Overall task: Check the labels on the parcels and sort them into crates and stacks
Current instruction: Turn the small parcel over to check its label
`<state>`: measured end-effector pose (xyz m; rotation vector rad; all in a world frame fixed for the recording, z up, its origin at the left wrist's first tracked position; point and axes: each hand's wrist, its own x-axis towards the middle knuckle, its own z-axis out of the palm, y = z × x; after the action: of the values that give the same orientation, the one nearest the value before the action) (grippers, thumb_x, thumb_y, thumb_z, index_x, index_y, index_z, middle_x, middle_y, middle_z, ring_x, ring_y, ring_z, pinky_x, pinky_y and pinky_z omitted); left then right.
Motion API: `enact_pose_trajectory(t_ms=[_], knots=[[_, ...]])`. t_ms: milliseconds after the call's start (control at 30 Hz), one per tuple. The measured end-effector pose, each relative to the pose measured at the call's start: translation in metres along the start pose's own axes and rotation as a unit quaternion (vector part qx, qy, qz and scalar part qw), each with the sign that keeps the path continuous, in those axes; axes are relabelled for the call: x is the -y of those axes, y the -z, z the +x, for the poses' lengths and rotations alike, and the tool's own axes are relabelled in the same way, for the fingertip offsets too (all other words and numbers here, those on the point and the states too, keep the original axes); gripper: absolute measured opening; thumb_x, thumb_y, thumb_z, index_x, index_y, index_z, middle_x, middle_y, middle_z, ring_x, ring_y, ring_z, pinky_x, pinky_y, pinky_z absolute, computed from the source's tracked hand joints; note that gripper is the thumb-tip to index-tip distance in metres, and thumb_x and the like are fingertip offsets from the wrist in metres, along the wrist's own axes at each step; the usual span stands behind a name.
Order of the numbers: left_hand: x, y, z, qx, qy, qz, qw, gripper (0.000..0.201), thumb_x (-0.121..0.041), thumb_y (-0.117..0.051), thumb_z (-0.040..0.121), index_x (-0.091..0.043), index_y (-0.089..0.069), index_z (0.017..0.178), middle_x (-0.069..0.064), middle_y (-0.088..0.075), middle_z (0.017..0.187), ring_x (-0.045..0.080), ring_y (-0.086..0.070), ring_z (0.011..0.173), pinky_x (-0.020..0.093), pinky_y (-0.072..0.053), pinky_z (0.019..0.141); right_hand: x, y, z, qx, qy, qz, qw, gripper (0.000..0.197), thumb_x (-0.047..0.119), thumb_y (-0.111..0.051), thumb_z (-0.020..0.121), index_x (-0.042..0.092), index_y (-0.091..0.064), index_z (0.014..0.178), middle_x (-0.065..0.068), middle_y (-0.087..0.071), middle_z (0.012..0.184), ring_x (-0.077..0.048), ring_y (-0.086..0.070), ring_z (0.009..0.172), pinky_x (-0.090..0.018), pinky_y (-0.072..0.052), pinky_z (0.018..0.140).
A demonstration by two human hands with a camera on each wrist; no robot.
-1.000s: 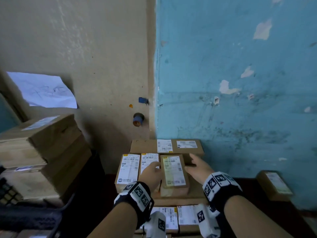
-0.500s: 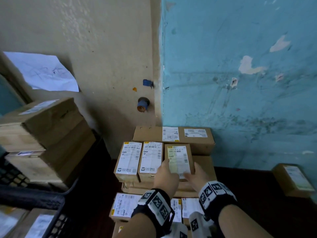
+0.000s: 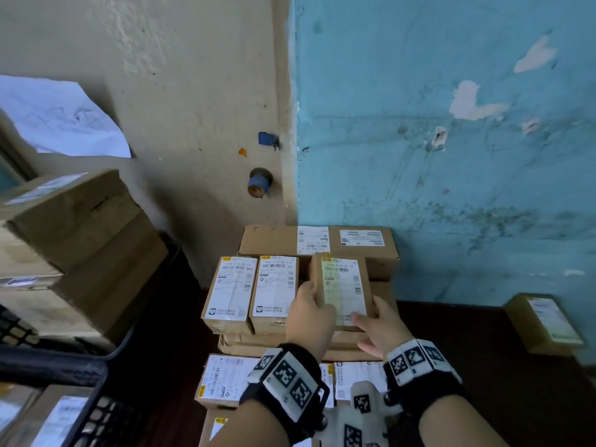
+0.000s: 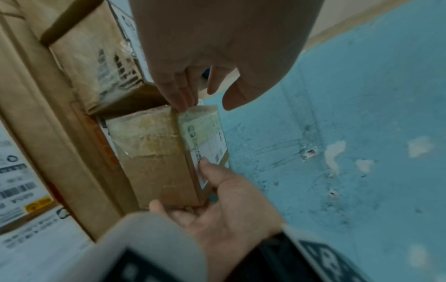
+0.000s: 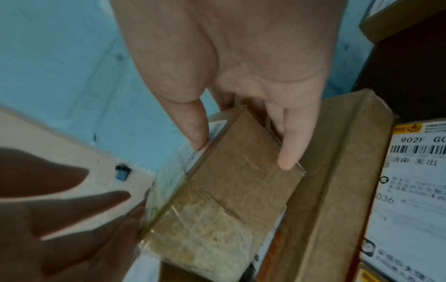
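Note:
A small brown parcel (image 3: 343,285) with a yellowish label lies on top of a stack of cardboard boxes in the wall corner. It is the right one of a row of three. My right hand (image 3: 374,321) grips its near right corner, thumb on the label (image 4: 205,166) and fingers round the end (image 5: 288,156). My left hand (image 3: 311,304) touches the parcel's left edge with straight fingers (image 4: 183,101), its thumb apart. The parcel's (image 5: 241,190) taped end face shows in both wrist views. Two white-labelled parcels (image 3: 230,291) (image 3: 274,290) lie just left of it.
A long box (image 3: 274,241) lies behind the row against the wall. More labelled parcels (image 3: 225,379) sit lower and nearer me. Large stacked cartons (image 3: 80,227) stand at left above a black crate (image 3: 64,375). One parcel (image 3: 545,321) lies on the dark floor at right.
Both hands have slid from the parcel's sides back to its near end, the right one closing on its corner. The view has tilted so the stack sits lower and closer.

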<state>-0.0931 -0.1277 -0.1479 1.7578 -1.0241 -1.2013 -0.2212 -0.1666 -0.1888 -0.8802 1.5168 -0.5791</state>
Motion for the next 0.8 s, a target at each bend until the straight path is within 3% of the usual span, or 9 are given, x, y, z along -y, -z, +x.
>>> enact_pose_trajectory(t_ms=[33, 100, 200, 300, 367, 500, 600, 667, 800], knots=[[-0.004, 0.001, -0.003, 0.0, -0.008, -0.011, 1.0, 0.041, -0.003, -0.043, 0.092, -0.018, -0.045, 0.13, -0.012, -0.056, 0.099, 0.017, -0.061, 0.097, 0.022, -0.049, 0.069, 0.0, 0.003, -0.005, -0.002, 0.003, 0.02, 1.0, 0.028, 0.006, -0.06, 0.094, 0.025, -0.053, 0.112, 0.003, -0.062, 0.109, -0.014, -0.06, 0.095, -0.04, -0.051, 0.093], [-0.011, 0.002, -0.008, 0.009, -0.021, -0.04, 0.999, 0.021, -0.003, -0.043, 0.095, -0.024, -0.044, 0.097, -0.017, -0.049, 0.087, 0.004, -0.055, 0.08, 0.014, -0.044, 0.06, 0.002, 0.011, -0.016, -0.007, 0.013, 0.057, 0.998, 0.035, 0.003, -0.061, 0.092, 0.025, -0.052, 0.118, 0.0, -0.061, 0.117, -0.017, -0.059, 0.103, -0.041, -0.05, 0.095], [-0.021, 0.008, -0.017, 0.022, -0.046, -0.066, 0.996, 0.036, 0.0, -0.044, 0.095, -0.03, -0.042, 0.076, -0.013, -0.054, 0.083, 0.001, -0.055, 0.075, 0.012, -0.046, 0.058, 0.007, 0.02, -0.033, -0.012, 0.051, 0.085, 0.995, 0.044, 0.002, -0.062, 0.092, 0.027, -0.05, 0.126, 0.001, -0.06, 0.12, -0.018, -0.059, 0.108, -0.042, -0.05, 0.097], [-0.032, 0.014, -0.026, 0.025, -0.09, -0.063, 0.994, 0.028, 0.004, -0.043, 0.091, -0.009, -0.068, 0.096, 0.007, -0.071, 0.096, 0.024, -0.069, 0.092, 0.033, -0.059, 0.071, 0.019, 0.026, -0.051, -0.022, 0.115, 0.089, 0.989, 0.051, 0.004, -0.061, 0.092, 0.027, -0.045, 0.135, 0.009, -0.06, 0.112, -0.013, -0.06, 0.103, -0.039, -0.05, 0.096], [-0.042, 0.02, -0.033, 0.026, -0.131, -0.08, 0.988, 0.034, 0.008, -0.043, 0.09, -0.01, -0.071, 0.095, 0.008, -0.074, 0.095, 0.023, -0.072, 0.09, 0.043, -0.06, 0.074, 0.03, 0.028, -0.065, -0.029, 0.162, 0.088, 0.982, 0.055, 0.008, -0.062, 0.093, 0.027, -0.042, 0.14, 0.007, -0.059, 0.121, -0.012, -0.061, 0.106, -0.036, -0.05, 0.094], [-0.073, 0.04, -0.055, 0.053, -0.216, -0.112, 0.969, 0.053, 0.01, -0.042, 0.092, -0.039, -0.065, 0.09, -0.021, -0.071, 0.074, -0.001, -0.066, 0.068, 0.018, -0.054, 0.058, 0.056, 0.032, -0.104, -0.056, 0.254, 0.116, 0.958, 0.043, 0.01, -0.062, 0.093, 0.043, -0.051, 0.118, 0.009, -0.059, 0.126, -0.01, -0.059, 0.111, -0.036, -0.049, 0.094], [-0.095, 0.058, -0.071, 0.066, -0.269, -0.132, 0.952, 0.042, -0.011, -0.056, 0.096, -0.053, -0.062, 0.098, -0.026, -0.069, 0.101, -0.004, -0.064, 0.095, 0.025, -0.055, 0.088, 0.078, 0.034, -0.139, -0.06, 0.328, 0.14, 0.932, 0.043, 0.008, -0.06, 0.094, 0.049, -0.052, 0.106, 0.013, -0.062, 0.117, -0.005, -0.062, 0.105, -0.029, -0.05, 0.084], [-0.109, 0.072, -0.081, 0.083, -0.301, -0.142, 0.939, 0.039, -0.036, -0.064, 0.089, -0.056, -0.056, 0.121, -0.016, -0.06, 0.129, 0.004, -0.055, 0.122, 0.036, -0.047, 0.106, 0.094, 0.033, -0.161, -0.052, 0.38, 0.151, 0.911, 0.044, 0.006, -0.058, 0.094, 0.047, -0.054, 0.107, 0.016, -0.068, 0.11, -0.003, -0.067, 0.098, -0.026, -0.051, 0.08], [-0.139, 0.102, -0.098, 0.119, -0.402, -0.159, 0.894, 0.063, -0.045, -0.067, 0.084, -0.054, -0.04, 0.14, -0.012, -0.048, 0.146, 0.01, -0.043, 0.137, 0.044, -0.039, 0.112, 0.126, 0.024, -0.203, -0.021, 0.48, 0.171, 0.86, 0.041, 0.012, -0.065, 0.082, 0.029, -0.059, 0.118, 0.012, -0.072, 0.11, -0.005, -0.07, 0.098, -0.019, -0.055, 0.072]])
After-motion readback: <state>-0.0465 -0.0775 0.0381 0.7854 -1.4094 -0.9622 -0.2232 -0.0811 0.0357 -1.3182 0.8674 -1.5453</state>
